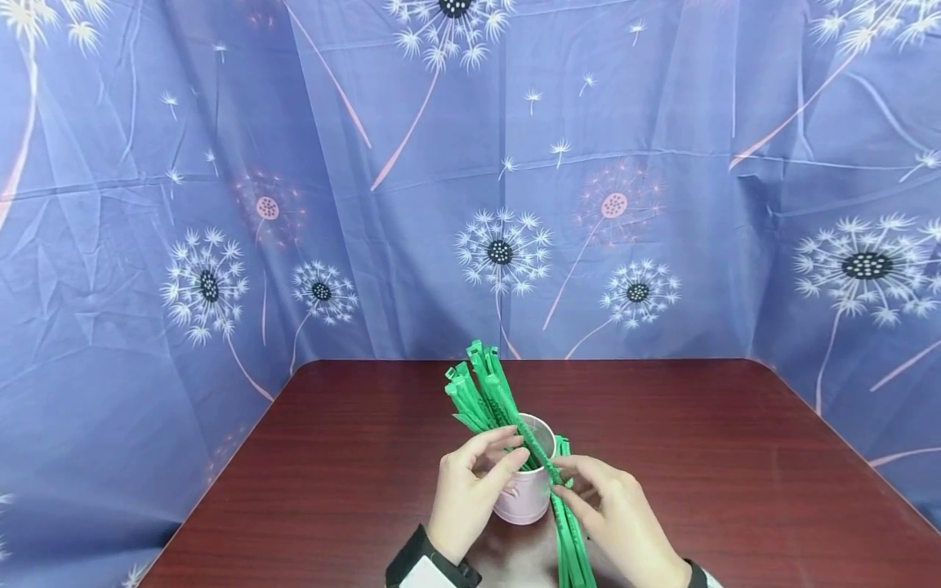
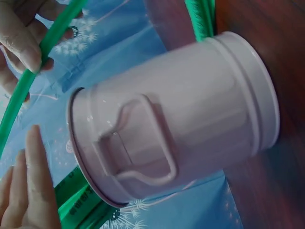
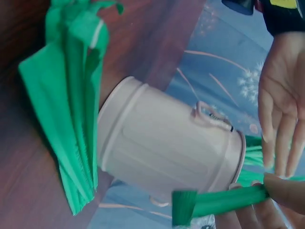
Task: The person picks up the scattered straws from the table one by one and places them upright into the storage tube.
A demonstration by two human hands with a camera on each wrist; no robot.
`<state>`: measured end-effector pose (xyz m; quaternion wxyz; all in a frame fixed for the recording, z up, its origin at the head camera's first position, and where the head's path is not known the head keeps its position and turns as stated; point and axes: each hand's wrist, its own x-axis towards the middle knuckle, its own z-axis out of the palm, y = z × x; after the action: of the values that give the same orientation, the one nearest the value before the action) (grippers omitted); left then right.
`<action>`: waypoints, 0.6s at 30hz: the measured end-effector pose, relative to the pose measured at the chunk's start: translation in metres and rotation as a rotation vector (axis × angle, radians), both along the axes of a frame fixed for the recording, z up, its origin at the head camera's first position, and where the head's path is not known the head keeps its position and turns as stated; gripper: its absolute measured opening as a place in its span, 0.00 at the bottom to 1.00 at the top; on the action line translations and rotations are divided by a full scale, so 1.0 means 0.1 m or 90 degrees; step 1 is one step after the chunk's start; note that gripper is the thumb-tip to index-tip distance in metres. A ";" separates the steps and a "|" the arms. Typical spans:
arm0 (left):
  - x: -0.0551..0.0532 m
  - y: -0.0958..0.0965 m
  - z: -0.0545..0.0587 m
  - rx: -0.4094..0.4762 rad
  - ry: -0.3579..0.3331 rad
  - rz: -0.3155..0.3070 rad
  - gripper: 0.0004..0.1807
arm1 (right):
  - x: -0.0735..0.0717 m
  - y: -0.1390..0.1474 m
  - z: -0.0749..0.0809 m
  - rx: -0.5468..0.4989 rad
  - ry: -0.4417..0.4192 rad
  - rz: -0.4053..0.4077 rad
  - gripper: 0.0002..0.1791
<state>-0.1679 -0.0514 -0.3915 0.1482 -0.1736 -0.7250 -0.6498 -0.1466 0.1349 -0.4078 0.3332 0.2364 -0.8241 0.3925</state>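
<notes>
A pale pink metal pail (image 1: 524, 502) with small side handles stands upright on the table. Several long, flat green strips (image 1: 466, 396) lean out of its mouth towards the left; dark print shows on some. My right hand (image 1: 625, 506) pinches one slim green strip (image 3: 224, 201) between thumb and fingers, held slantwise by the rim. Opposite it, my left hand (image 1: 470, 486) is by the pail's left rim, its fingers (image 2: 37, 167) extended and gripping nothing in the left wrist view. Beside the pail on the right lies a bundle of more green strips (image 3: 71, 119).
The dark red-brown table (image 1: 353, 465) reaches back to a blue curtain (image 1: 412, 269) printed with dandelions, which also hangs at both sides. Black bands (image 1: 465, 572) circle the wrists.
</notes>
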 end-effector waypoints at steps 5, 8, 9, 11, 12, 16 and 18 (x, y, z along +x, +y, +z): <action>0.01 0.02 0.05 0.107 -0.001 -0.036 0.19 | -0.01 -0.03 0.00 0.039 0.061 0.017 0.21; 0.00 0.02 0.06 0.131 0.015 -0.041 0.17 | -0.01 -0.04 0.01 0.048 0.069 0.019 0.20; 0.00 0.02 0.07 0.136 0.018 -0.041 0.17 | -0.01 -0.04 0.01 0.047 0.066 0.019 0.20; 0.00 0.02 0.07 0.143 0.020 -0.037 0.17 | -0.01 -0.04 0.01 0.045 0.061 0.016 0.20; 0.00 0.01 0.08 0.148 0.020 -0.035 0.17 | -0.01 -0.03 0.01 0.044 0.057 0.014 0.20; -0.01 -0.01 0.09 0.176 0.030 -0.014 0.18 | -0.02 0.00 -0.01 0.047 0.047 -0.008 0.19; -0.02 -0.04 0.10 0.192 0.047 0.002 0.18 | -0.03 0.02 -0.02 0.049 0.039 -0.024 0.18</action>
<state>-0.1699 -0.0549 -0.3815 0.1999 -0.1723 -0.6135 -0.7443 -0.1497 0.1372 -0.4101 0.3563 0.2456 -0.8323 0.3463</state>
